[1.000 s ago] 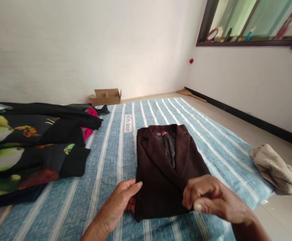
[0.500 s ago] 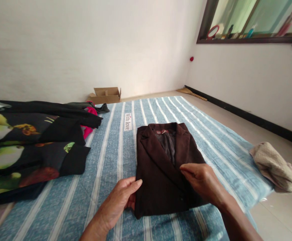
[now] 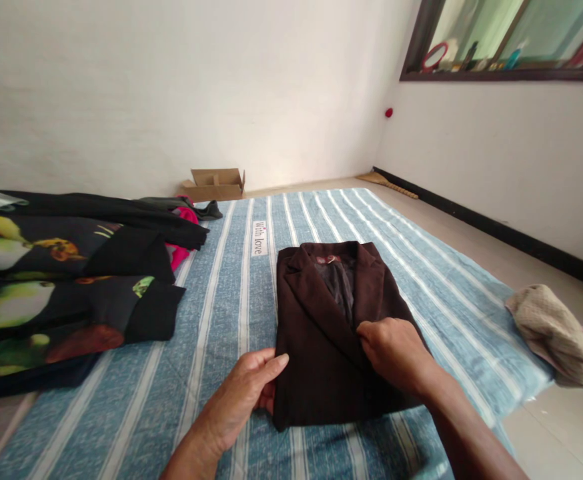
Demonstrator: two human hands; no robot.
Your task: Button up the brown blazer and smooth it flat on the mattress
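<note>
A dark brown suit jacket (image 3: 316,360) lies folded into a rectangle, its collar toward the far wall and its dark lining showing in the neck opening. At its left edge my left hand (image 3: 251,387) is closed on the cloth, thumb on top and fingers partly hidden beneath. My right hand (image 3: 394,350) rests over the front of the jacket, fingers curled in and pinching the edge of the lapel near the bottom of the neckline. The fingertips are partly hidden by the hand itself.
Under the jacket spreads a blue and white striped bedsheet (image 3: 211,320). Dark printed clothes (image 3: 86,300) lie at the left. A beige cloth (image 3: 556,337) hangs at the right edge. Beyond the bed are a cardboard box (image 3: 216,183) and a broom (image 3: 389,185).
The right hand's fingers have curled in more at the lapel, and the hand has moved slightly left over the jacket. My left hand keeps its hold. The view has shifted a little.
</note>
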